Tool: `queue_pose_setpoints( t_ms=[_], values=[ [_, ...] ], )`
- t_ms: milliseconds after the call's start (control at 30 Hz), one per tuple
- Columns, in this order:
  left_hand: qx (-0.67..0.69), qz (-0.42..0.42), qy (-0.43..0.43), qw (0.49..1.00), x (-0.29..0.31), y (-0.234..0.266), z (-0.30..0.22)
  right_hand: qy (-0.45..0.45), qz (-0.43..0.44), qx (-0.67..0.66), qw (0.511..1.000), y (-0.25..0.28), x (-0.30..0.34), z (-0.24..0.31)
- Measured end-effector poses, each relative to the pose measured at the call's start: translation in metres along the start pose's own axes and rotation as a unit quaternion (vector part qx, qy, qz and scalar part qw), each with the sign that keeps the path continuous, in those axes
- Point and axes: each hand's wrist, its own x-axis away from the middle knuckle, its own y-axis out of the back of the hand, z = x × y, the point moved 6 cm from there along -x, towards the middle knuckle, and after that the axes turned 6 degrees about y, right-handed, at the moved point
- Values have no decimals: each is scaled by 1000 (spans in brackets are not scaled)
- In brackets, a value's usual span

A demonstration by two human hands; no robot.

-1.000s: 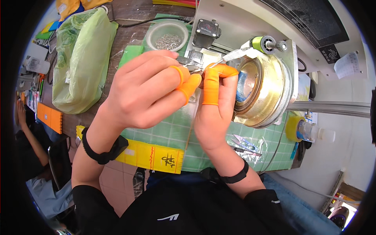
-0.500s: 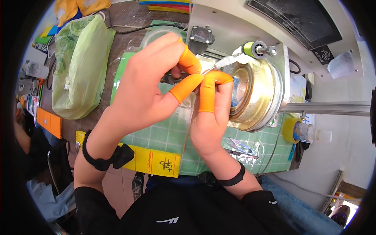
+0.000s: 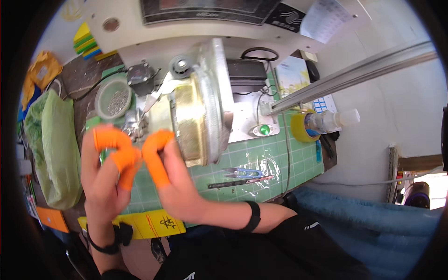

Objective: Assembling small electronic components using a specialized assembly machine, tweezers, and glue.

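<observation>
Both hands wear orange finger cots and meet, fingertip to fingertip, over the green gridded mat. The fingers of my left hand [image 3: 107, 172] are bent together in a pinch. My right hand [image 3: 170, 179] is closed too, thumb and forefinger pressed together. Whatever lies between the fingertips is too small and blurred to make out. Just beyond them sits a machine with a gold-coloured round drum [image 3: 190, 121] and a metal fixture [image 3: 135, 125]. A round clear dish [image 3: 113, 99] with many small metal bits stands past my left hand.
A green plastic bag [image 3: 58, 149] lies at the left. Blue thread snips [image 3: 245, 173] and tweezers [image 3: 238, 182] rest on clear film at the right. A yellow tape roll [image 3: 303, 126] stands farther right, near a metal rail [image 3: 350, 77]. A yellow strip [image 3: 149, 225] runs along the front edge.
The view has swung to the right. My hands have drawn back from beside the drum toward the front of the mat, fingertips still together. The dish and fixture now show.
</observation>
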Motion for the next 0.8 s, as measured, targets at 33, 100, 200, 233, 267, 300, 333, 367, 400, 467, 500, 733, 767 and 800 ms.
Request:
queue_pose_setpoints(
  t_ms=[33,100,200,233,267,300,333,367,400,467,500,733,767,800],
  values=[
    [13,14,8,1000,10,0,-4,-17,28,-20,999,-2,11,4],
    [58,39,37,997,17,-4,-4,-97,41,-78,991,-1,24,5],
    [172,13,58,983,3,-5,11,-186,59,-245,950,-3,23,1],
    [227,0,65,972,-4,-6,15,-185,58,-244,950,2,22,5],
    [225,0,68,972,-5,-7,21,-227,100,-247,937,7,27,10],
    [269,7,67,961,-4,-9,28,-267,143,-249,920,13,32,17],
    [309,13,70,948,-4,-10,31,-237,204,-175,934,24,35,33],
    [320,16,48,946,-1,-8,31,-209,270,-106,934,37,40,47],
    [306,12,67,949,4,-11,35,-175,301,-48,936,60,40,63],
    [341,12,64,938,4,-9,30,-41,130,192,972,126,45,112],
    [346,28,36,937,-1,-11,30,90,-29,113,989,164,47,139],
    [280,33,-12,959,-9,-8,30,229,-386,508,735,333,22,254],
    [281,28,-10,959,-9,-8,32,162,-303,526,778,356,12,244],
    [288,24,-14,957,-8,-8,32,92,-216,537,810,371,5,234]
  ],
)
